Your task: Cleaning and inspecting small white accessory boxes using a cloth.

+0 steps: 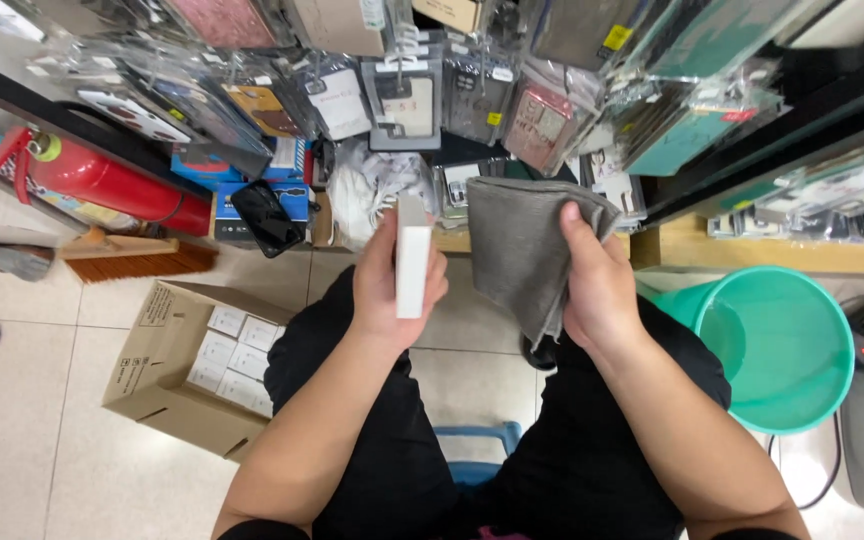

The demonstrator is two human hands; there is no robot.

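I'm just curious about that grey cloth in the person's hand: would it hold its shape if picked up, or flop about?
The grey cloth probably flops: it hangs in soft folds from the right hand, which pinches it by the top edge. It looks light, since a thumb-and-finger grip carries it. Unlike the white flat box in the left hand, it seems unlikely to break.

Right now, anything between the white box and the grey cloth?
Head view: nothing. Only a bare gap between the white box in the left hand and the grey cloth in the right hand.
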